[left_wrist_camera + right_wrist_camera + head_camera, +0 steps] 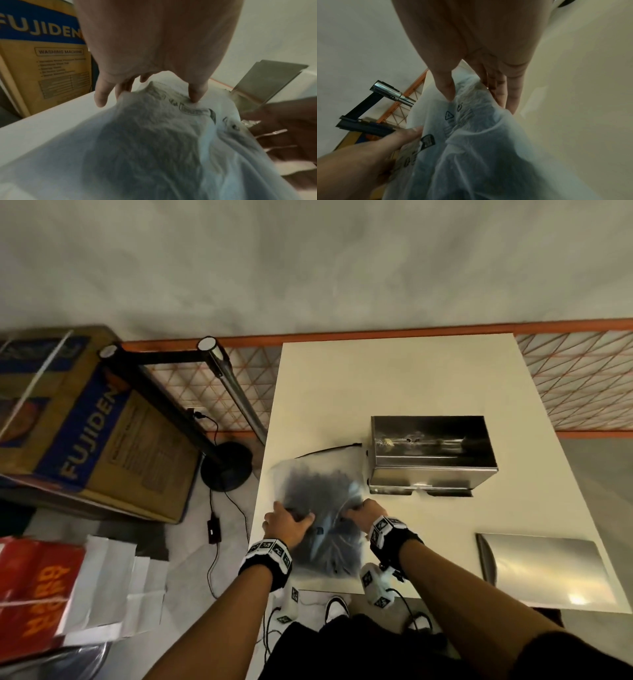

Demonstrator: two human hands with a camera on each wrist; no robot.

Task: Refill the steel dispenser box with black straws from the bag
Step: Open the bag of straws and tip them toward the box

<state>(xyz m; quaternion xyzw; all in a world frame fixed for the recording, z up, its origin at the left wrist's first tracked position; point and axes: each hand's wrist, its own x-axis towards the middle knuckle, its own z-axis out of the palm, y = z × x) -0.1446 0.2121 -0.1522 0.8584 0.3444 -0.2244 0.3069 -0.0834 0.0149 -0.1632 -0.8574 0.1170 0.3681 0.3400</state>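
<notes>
A clear plastic bag (318, 491) full of black straws lies on the white table (394, 378), just left of the open steel dispenser box (431, 455). My left hand (286, 520) pinches the bag's left side, thumb on top of the film (195, 97). My right hand (363, 510) pinches the bag's right side near the box, thumb and fingers closed on the plastic (452, 97). One loose black straw (329, 450) lies on the table behind the bag. The bag (154, 142) fills the lower half of both wrist views, with the straws showing as a dark mass (467, 155).
The dispenser's steel lid (544, 570) lies flat at the table's near right corner. A large cardboard box (85, 422) and a queue barrier post (233, 385) stand on the floor to the left. Cables (219, 508) and papers lie below them.
</notes>
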